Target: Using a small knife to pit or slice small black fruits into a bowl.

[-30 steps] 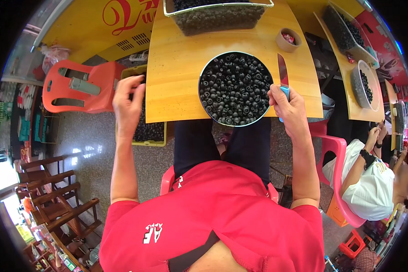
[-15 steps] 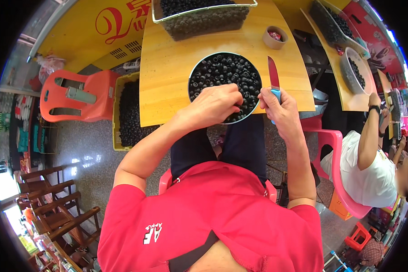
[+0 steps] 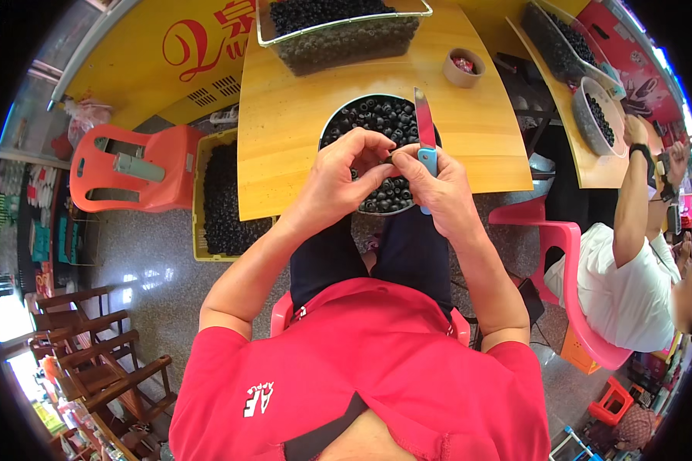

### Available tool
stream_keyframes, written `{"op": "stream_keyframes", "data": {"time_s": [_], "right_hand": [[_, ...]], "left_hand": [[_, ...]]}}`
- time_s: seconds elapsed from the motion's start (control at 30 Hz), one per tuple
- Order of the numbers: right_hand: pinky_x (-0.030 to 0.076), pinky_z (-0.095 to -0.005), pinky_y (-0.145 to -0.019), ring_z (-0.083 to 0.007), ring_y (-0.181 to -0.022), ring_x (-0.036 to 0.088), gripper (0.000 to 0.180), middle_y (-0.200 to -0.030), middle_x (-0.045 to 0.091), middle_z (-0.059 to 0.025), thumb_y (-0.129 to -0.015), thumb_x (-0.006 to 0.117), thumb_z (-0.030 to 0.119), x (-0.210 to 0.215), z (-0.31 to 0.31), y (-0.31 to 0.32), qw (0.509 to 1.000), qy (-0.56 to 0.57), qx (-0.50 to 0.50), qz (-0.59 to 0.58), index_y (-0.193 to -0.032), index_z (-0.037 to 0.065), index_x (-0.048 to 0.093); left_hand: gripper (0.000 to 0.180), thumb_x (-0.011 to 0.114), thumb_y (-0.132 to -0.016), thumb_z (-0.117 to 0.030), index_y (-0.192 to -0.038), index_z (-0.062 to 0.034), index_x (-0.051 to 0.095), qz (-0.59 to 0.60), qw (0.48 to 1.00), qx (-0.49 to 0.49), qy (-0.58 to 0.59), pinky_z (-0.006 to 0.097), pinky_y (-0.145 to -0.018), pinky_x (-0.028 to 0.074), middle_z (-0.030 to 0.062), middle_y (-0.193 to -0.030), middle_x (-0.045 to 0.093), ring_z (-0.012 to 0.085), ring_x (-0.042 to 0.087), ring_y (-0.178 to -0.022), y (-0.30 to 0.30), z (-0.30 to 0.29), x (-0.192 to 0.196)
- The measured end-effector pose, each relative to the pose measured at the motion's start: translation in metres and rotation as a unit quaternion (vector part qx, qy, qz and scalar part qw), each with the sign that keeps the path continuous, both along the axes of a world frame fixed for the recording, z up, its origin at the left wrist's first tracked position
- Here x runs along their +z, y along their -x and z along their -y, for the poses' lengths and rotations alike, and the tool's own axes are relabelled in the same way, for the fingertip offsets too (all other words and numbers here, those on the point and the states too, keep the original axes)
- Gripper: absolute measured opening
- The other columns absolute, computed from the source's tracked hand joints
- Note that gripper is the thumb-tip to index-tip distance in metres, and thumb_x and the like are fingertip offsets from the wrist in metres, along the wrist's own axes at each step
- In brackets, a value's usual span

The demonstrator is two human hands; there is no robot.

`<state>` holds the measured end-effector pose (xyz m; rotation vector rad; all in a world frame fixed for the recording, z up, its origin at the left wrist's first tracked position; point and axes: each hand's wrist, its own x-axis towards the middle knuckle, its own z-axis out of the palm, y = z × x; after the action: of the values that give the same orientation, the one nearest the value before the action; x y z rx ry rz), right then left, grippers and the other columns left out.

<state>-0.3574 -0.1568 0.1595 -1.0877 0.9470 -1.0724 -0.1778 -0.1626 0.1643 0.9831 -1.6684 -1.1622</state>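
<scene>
A round bowl [image 3: 324,132] filled with small black round fruits [image 3: 377,114] sits at the near edge of the wooden table [image 3: 284,138]. Above it my left hand [image 3: 346,170] is closed in a pinch, its fingertips meeting those of my right hand. A small dark round fruit [image 3: 390,160] shows only in part between them. My right hand [image 3: 438,183] grips a knife by its blue handle [image 3: 428,161]. The knife's blade [image 3: 423,119], which looks reddish, points away from me, over the bowl's right side.
A clear bin [image 3: 346,50] of black fruits stands at the table's far end, with a small cup [image 3: 463,67] to its right. A yellow crate [image 3: 200,192] of them is on the floor at left, beside an orange stool [image 3: 169,165]. Another person [image 3: 623,269] sits at right.
My left hand has risen out of the fruits with one pinched. My right hand has brought the knife left, over the bowl, and the two hands now meet.
</scene>
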Motion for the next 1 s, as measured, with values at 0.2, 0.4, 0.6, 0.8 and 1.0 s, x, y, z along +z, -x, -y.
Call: {"op": "stream_keyframes", "data": {"time_s": [0.2,0.4,0.6,0.8,1.0], "right_hand": [[0.030,-0.0168,-0.043,-0.0004,-0.050,0.041,0.017,-0.072,0.061,0.0016,-0.091,0.065,0.021,0.003,-0.001,0.001,0.999,-0.029,0.000,0.046,-0.094,0.004,0.064],[0.031,-0.0174,-0.043,-0.0011,-0.050,0.041,0.017,-0.071,0.060,0.0008,-0.091,0.066,0.019,0.003,0.000,0.005,0.995,-0.051,0.001,0.082,-0.093,0.003,0.064],[0.030,-0.0175,-0.043,-0.0008,-0.050,0.041,0.018,-0.074,0.061,-0.0005,-0.091,0.066,0.020,0.002,0.005,0.011,0.998,-0.045,0.008,0.044,-0.094,0.003,0.063],[0.040,-0.0225,-0.050,-0.0063,-0.060,0.052,0.019,-0.078,0.063,-0.0024,-0.093,0.062,0.019,0.011,0.004,0.015,0.991,0.077,-0.005,-0.109,-0.097,0.001,0.062],[0.048,-0.0324,-0.061,-0.0238,-0.073,0.062,0.016,-0.084,0.063,-0.0104,-0.089,0.064,0.010,0.011,-0.002,0.020,0.878,0.349,-0.024,-0.327,-0.100,-0.001,0.060]], "left_hand": [[0.020,0.063,-0.089,0.000,-0.108,-0.0002,0.058,-0.011,0.999,0.008,0.049,0.023,-0.071,0.049,0.0040,-0.094,0.064,0.0088,0.062,-0.084,0.004,-0.003,-0.006],[0.017,0.065,-0.091,-0.010,-0.104,-0.0003,0.064,-0.149,0.976,0.005,-0.156,0.022,-0.064,0.049,0.0053,-0.092,0.069,0.0075,0.060,-0.074,0.006,-0.008,-0.005],[0.019,0.064,-0.092,-0.013,-0.106,-0.0003,0.065,-0.183,0.966,-0.004,-0.181,0.021,-0.063,0.049,0.0060,-0.090,0.069,0.0064,0.059,-0.070,0.009,-0.004,-0.013],[0.018,0.064,-0.091,-0.011,-0.105,0.0005,0.064,-0.192,0.967,0.003,-0.168,0.021,-0.063,0.049,0.0049,-0.089,0.068,0.0059,0.058,-0.070,0.010,-0.005,-0.014],[0.017,0.062,-0.093,-0.010,-0.107,-0.0012,0.060,-0.181,0.973,0.021,-0.141,0.022,-0.065,0.046,0.0018,-0.082,0.062,0.0079,0.057,-0.072,0.011,-0.005,-0.014]]}}
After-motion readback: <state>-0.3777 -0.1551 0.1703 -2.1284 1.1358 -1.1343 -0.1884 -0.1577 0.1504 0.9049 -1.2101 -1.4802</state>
